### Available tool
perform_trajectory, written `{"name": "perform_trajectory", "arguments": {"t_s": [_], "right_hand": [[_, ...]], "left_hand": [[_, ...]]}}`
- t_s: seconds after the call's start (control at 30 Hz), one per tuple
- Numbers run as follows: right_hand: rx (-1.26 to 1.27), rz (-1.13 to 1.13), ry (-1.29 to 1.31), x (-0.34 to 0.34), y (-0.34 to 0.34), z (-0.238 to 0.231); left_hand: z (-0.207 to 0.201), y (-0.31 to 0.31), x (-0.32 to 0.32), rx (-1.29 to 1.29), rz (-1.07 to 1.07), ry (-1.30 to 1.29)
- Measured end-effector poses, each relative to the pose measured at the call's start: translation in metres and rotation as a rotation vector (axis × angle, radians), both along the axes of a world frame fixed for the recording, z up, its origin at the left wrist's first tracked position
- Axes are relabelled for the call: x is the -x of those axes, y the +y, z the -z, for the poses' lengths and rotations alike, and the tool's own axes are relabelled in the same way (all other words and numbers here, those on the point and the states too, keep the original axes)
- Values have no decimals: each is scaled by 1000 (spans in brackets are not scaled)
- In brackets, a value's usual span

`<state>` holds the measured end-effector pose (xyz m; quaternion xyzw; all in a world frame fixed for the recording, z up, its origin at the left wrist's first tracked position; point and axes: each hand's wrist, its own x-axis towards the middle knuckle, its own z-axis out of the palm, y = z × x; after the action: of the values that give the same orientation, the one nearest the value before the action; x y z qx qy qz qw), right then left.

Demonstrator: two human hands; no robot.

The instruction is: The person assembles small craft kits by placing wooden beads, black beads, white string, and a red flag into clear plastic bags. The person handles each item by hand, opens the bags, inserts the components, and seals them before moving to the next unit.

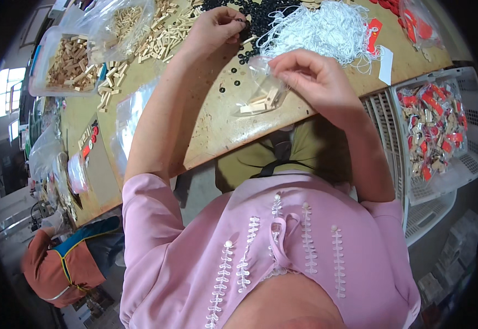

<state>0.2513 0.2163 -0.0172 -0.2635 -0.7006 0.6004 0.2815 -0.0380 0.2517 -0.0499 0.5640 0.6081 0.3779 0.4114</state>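
My left hand (212,32) reaches to the near edge of a heap of small black discs (256,15), its thumb and fingers pinched on a black disc (242,21). In my right hand (318,77), the upper edge of a small clear plastic bag (260,90) is gripped between thumb and fingers. Several pale wooden pieces (266,102) lie at the bottom of this bag, which hangs low over the table near its front edge. A few loose black discs (235,83) are scattered between my two hands.
A tangle of white strings (318,30) lies beyond my right hand. Wooden pieces (159,41) and a filled plastic tub (63,88) are at the far left. At right stands a white crate (436,164) with filled bags; at lower left a person (71,263) sits.
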Motion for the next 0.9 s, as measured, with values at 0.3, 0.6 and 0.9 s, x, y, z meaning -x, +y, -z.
{"name": "perform_trajectory", "arguments": {"t_s": [0.3,0.6,0.9], "right_hand": [[-7,-3,-63,14,1,-7],[156,-42,63,15,-16,0],[-26,-43,-3,18,-22,-3]], "left_hand": [[-17,-25,23,393,-6,-1487],[-23,-72,-10,154,-10,-1754],[-19,-80,-13,179,-28,-1760]]}}
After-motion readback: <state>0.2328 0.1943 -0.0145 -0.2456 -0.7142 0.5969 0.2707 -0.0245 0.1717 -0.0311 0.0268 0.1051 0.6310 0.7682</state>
